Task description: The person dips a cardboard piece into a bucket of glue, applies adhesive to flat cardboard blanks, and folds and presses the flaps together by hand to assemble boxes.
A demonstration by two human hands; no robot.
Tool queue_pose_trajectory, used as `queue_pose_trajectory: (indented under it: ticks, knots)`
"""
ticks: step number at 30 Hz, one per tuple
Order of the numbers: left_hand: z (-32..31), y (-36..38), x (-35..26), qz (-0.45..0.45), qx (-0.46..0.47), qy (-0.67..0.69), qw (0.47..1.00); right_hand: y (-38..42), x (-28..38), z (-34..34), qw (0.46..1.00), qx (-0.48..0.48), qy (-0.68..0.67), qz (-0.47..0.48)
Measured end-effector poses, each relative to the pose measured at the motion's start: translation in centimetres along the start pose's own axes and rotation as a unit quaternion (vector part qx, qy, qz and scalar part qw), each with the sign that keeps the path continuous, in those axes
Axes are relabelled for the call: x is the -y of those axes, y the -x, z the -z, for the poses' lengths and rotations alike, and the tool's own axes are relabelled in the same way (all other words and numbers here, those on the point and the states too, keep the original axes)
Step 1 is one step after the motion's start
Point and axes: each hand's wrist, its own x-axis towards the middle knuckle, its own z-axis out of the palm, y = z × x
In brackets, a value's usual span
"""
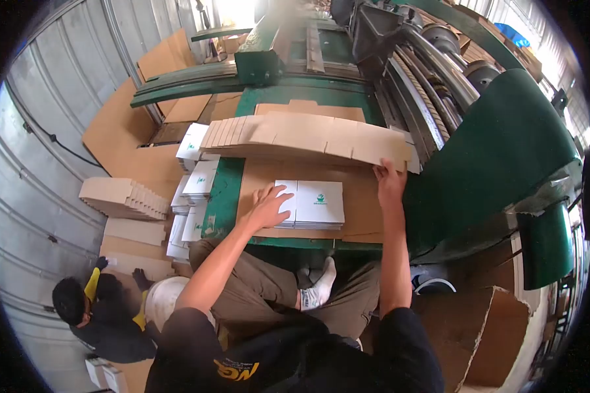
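Observation:
A stack of flat white printed cartons with a green logo lies on a brown cardboard sheet on the green machine bed. My left hand rests on the stack's left side, fingers spread. Beyond it, a fanned row of brown cardboard blanks with slotted edges stretches across the bed. My right hand pinches the near right corner of these blanks; how many sheets are between the fingers cannot be made out.
More white carton stacks stand along the bed's left edge. Brown blanks lie farther left. A large green machine guard and metal rollers flank the right. A co-worker in a dark shirt crouches at lower left.

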Motion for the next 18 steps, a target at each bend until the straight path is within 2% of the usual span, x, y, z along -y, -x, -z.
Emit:
queue_pose_trajectory:
  ticks: [3, 4, 5, 7, 9, 10, 11, 12, 13, 15, 16, 17, 18]
  knots:
    - [-0.2, 0.8, -0.6, -0.020, -0.036, -0.031, 0.999, 4.8, 0.6, 1.4, 0.998, -0.002, 0.056, 0.013]
    - [-1.4, 0.4, 0.4, 0.028, 0.023, 0.046, 0.998, 6.3, 0.1, 1.1, 0.971, 0.050, 0.215, 0.093]
    - [-2.6, 0.3, 1.4, 0.075, 0.082, 0.121, 0.986, 7.5, -0.6, 0.6, 0.909, 0.101, 0.366, 0.170]
    - [-1.6, 1.5, 0.6, 0.018, 0.056, 0.092, 0.994, 10.5, -0.3, -2.4, 0.793, 0.205, 0.563, 0.113]
    - [-1.9, 1.6, 0.6, -0.014, 0.047, 0.034, 0.998, 10.9, -3.3, -3.7, 0.677, 0.340, 0.636, 0.146]
    - [-2.0, 1.6, 0.6, -0.016, 0.046, 0.015, 0.999, 10.9, -3.7, -4.7, 0.678, 0.342, 0.634, 0.148]
    - [-2.1, 1.7, 0.5, -0.018, 0.045, -0.004, 0.999, 10.8, -4.2, -5.9, 0.624, 0.393, 0.671, 0.081]
    - [-3.7, 1.5, 1.8, -0.071, -0.007, -0.006, 0.997, 10.5, -4.6, -6.9, 0.563, 0.440, 0.699, 0.013]
    - [-4.0, 1.7, 2.0, -0.074, -0.010, -0.011, 0.997, 10.1, -4.7, -7.6, 0.563, 0.445, 0.696, 0.016]
    - [-4.3, 1.8, 2.0, -0.072, -0.017, -0.017, 0.997, 8.8, -4.4, -8.0, 0.510, 0.450, 0.728, 0.091]
    - [-4.4, 1.9, 1.7, -0.064, -0.043, 0.026, 0.997, 7.7, -7.3, -6.1, 0.520, 0.441, 0.717, 0.150]
    - [-4.5, 2.1, 1.6, -0.057, -0.068, 0.069, 0.994, 7.2, -8.1, -5.9, 0.521, 0.441, 0.716, 0.149]
    - [-4.8, 2.0, 2.1, -0.058, -0.065, 0.069, 0.994, 6.5, -8.2, -6.2, 0.521, 0.476, 0.702, 0.095]
